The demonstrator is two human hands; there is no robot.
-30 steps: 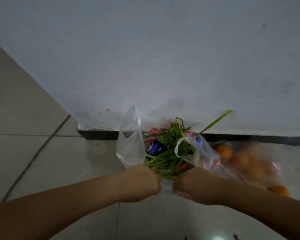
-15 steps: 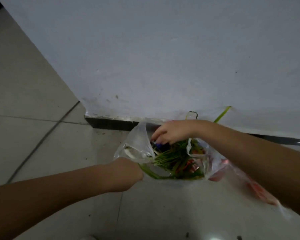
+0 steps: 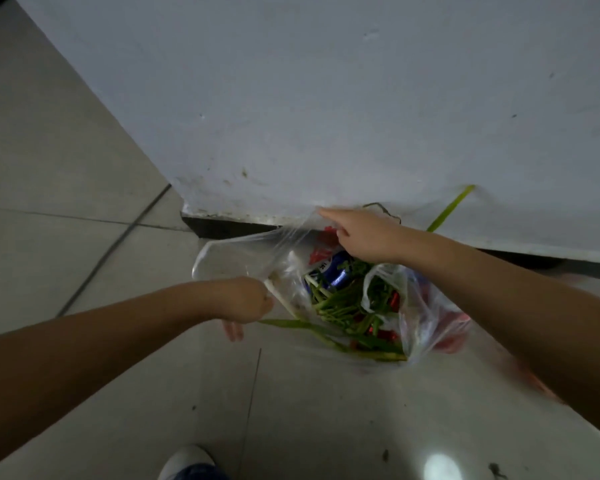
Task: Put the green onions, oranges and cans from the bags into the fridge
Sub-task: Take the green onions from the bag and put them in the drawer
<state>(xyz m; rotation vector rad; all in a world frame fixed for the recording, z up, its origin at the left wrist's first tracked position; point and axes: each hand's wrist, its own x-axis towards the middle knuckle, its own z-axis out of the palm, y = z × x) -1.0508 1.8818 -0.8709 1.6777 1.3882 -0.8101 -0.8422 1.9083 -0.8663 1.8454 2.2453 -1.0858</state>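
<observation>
Here the left hand (image 3: 248, 299) is closed on the near-left rim of a clear bag (image 3: 243, 258), pinching plastic together with a pale stalk end. The right hand (image 3: 361, 233) reaches over the bag's far rim, fingers spread and pressing the plastic toward the wall (image 3: 326, 98); it grips nothing that shows. The bag sits on the floor (image 3: 326, 410) against the wall's foot. Inside lie green onions (image 3: 340, 306), thin, dark green stalks with whitish ends, their long axis running from near right to far left. One long leaf (image 3: 451, 207) pokes up past the far rim, pointing up-right along the wall. A blue can (image 3: 336, 273) lies among the stalks, tilted.
</observation>
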